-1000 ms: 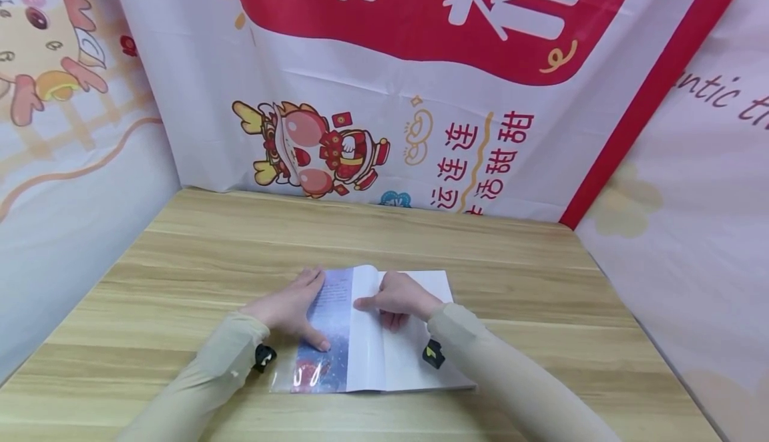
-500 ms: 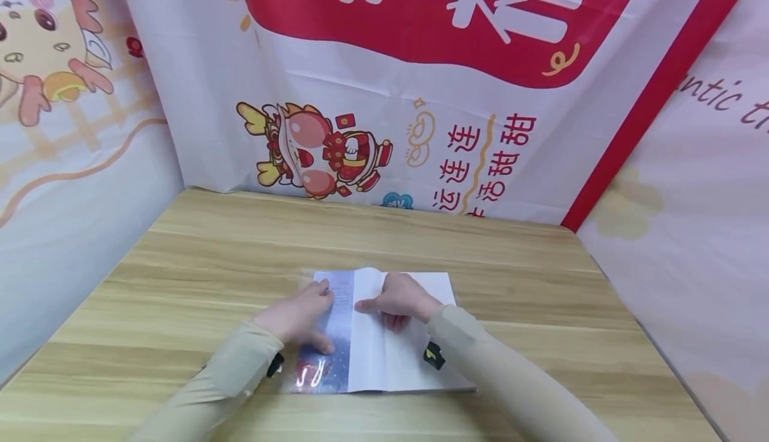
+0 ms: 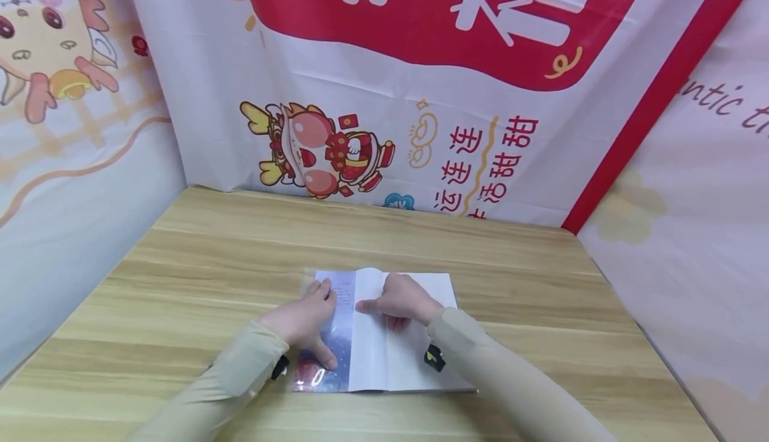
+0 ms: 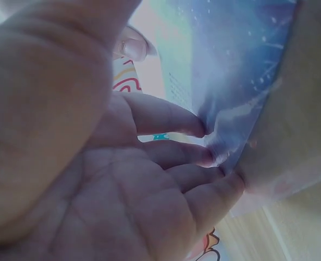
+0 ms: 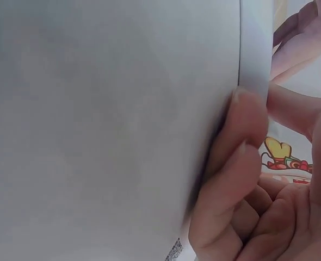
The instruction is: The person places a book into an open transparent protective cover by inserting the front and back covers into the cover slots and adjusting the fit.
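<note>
An open book [image 3: 420,355] lies on the table with a clear plastic sleeve around its cover. Its blue printed cover flap [image 3: 338,335] is folded in over the left side, beside a white strip. My left hand [image 3: 305,322] rests on that flap, fingers extended and thumb spread; in the left wrist view its fingertips touch the blue flap [image 4: 236,60] and clear film. My right hand [image 3: 405,298] presses the white strip with one extended finger, its other fingers curled against the white pages [image 5: 106,119] in the right wrist view.
The wood-grained table [image 3: 288,228] runs back to a printed cloth [image 3: 210,95] with red and white designs. More printed cloth hangs at the left and right sides. Dark wrist devices sit below both hands.
My left hand has moved right, farther onto the blue flap, and the clear film at its left edge has come inward. My right hand stays nearly still at the white strip.
</note>
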Available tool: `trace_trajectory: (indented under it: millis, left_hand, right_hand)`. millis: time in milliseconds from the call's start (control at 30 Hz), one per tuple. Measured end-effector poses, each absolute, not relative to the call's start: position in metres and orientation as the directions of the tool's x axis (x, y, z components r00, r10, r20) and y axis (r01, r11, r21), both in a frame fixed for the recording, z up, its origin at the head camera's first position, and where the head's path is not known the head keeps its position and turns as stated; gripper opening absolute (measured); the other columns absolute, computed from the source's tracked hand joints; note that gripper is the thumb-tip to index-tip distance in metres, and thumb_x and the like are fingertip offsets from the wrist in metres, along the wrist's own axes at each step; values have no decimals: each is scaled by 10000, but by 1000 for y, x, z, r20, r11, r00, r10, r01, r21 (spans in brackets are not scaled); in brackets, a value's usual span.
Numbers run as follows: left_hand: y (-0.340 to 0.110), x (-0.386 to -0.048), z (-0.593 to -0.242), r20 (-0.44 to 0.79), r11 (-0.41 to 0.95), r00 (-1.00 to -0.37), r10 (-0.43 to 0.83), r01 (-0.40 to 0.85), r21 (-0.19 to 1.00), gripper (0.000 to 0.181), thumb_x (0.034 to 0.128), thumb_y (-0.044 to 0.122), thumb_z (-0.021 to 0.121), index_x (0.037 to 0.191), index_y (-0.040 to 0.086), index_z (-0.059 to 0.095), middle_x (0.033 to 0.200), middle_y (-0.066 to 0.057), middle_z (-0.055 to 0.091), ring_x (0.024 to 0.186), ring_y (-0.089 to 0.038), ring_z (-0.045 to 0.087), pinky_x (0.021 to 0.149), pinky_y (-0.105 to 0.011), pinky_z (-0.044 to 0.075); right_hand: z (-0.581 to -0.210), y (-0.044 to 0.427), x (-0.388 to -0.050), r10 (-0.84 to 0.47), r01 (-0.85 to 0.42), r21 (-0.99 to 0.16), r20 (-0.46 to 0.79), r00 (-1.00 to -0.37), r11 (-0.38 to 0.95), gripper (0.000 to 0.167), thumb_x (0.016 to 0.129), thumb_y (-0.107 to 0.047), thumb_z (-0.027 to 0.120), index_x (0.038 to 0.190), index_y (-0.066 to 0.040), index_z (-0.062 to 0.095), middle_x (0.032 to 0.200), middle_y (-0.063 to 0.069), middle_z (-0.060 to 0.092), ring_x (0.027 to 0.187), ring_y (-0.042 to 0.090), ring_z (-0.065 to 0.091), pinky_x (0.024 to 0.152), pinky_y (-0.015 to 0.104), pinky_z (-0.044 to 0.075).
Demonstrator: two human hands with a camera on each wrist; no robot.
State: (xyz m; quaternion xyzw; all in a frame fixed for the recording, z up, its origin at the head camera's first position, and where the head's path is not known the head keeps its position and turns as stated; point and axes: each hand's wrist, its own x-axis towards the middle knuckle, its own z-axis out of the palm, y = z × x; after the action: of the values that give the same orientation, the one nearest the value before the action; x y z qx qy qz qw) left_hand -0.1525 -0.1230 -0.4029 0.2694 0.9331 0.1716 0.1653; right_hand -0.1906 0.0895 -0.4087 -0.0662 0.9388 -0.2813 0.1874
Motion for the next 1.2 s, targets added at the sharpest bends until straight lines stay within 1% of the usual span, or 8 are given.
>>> trace_trajectory:
  millis: [100,333,567,967,1200]
  left_hand:
    - [-124,-153,-402,-225,796,-802,554,430,426,1281,546,474,926,1438,-183,283,1534,-364,119,1424,-483,93,1154,-528,129]
    - [-124,-155,-402,-220,785,-791,571,447,430,1285,557,484,918,1450,-173,267,1541,-355,102,1430,-472,83,1159,-513,114]
    - [-127,-158,-402,-231,777,-780,582,449,441,1305,569,496,907,1463,-171,229,1539,-354,105,1430,-468,81,1162,-510,104]
    - [-128,-158,-406,-232,786,-785,575,451,423,1308,569,494,911,1469,-163,226,1549,-334,117,1436,-455,82,1163,-501,113]
    - [-126,-158,-408,-203,779,-789,580,465,420,1304,566,478,916,1454,-186,229,1533,-358,138,1420,-486,111,1157,-514,131]
  right_hand:
    - [-406,93,-190,-256,-34,-556,-328,-909,831,494,818,-523,751,632,-81,633,520,47,593,434,159,560,416,259,453]
    - [-404,102,-188,-303,14,-573,-455,-838,820,549,844,-552,710,645,-41,677,560,92,652,449,192,621,464,294,529]
    - [-402,104,-190,-350,10,-609,-468,-811,793,572,873,-538,685,648,-12,670,579,122,661,453,199,633,459,306,541]
    - [-405,99,-188,-323,58,-631,-471,-821,774,531,873,-500,703,658,-15,675,587,126,665,457,197,637,445,281,530]
    - [-406,96,-185,-299,44,-609,-451,-841,792,553,849,-514,725,626,-10,680,556,117,651,435,194,625,435,292,530]
